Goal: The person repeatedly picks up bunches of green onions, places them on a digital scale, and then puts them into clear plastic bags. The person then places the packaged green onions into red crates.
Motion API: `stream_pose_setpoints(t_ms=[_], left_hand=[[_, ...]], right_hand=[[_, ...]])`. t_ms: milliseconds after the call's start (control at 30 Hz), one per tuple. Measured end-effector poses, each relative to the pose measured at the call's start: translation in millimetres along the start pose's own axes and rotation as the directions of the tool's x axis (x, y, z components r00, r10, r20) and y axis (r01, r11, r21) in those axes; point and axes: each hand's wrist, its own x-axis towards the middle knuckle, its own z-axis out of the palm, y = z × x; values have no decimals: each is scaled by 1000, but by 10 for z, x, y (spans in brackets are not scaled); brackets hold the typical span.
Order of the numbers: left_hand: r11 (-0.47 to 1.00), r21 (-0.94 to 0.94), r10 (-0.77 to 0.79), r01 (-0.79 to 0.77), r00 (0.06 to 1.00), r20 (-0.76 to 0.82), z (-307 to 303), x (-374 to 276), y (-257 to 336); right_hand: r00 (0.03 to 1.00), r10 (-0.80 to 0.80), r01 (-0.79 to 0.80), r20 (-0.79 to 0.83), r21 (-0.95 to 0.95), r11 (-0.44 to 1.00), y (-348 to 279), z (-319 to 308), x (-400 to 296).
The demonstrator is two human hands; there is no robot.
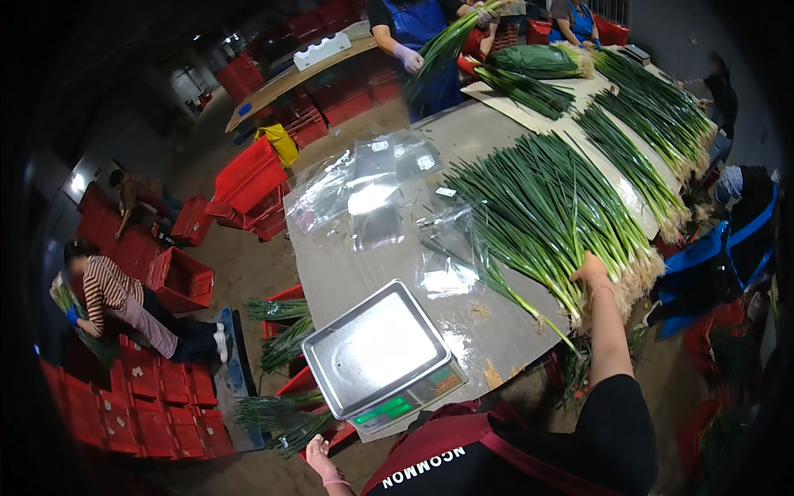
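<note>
My right hand (593, 273) reaches into a broad pile of green onions (546, 204) on the grey table, its fingers around some pale stalks near the root end. The roots (633, 279) point towards the right edge. My left hand (324, 460) hangs low beside a red crate (344, 434) holding green onions (285, 418); whether its fingers touch anything cannot be made out. Between my hands stands a digital scale (378, 353) with a steel pan and a lit green display. A few loose green onions (518, 297) lie left of the pile.
Clear plastic bags (375, 192) and another bag (450, 260) lie on the table (310, 254). Further rows of green onions (657, 111) lie beyond. A gloved co-worker (415, 37) holds a bunch across the table; another person (744, 229) stands right. Red crates (149, 397) are stacked left.
</note>
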Motion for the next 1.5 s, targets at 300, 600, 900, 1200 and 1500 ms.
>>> stream_pose_setpoints(t_ms=[300,600,900,1200,1500], left_hand=[[999,7,-49,49,998,34,312,-149,153],[998,30,-61,61,998,10,304,-181,349],[999,18,-41,40,997,68,383,-117,364],[938,-70,-80,340,408,909,2154,-665,1204],[-9,-218,442,976,199,875,2942,-638,1716]], right_hand=[[982,17,-22,-190,-22,1000,-48,449,-111],[976,-205,95,68,717,691,-195,-471,-515],[954,-159,-169,255,892,419,-537,128,-1186],[658,-640,-260,397,917,301,-1981,-590,-2204],[154,-747,192,647,722,665,-2542,-174,-2749]])
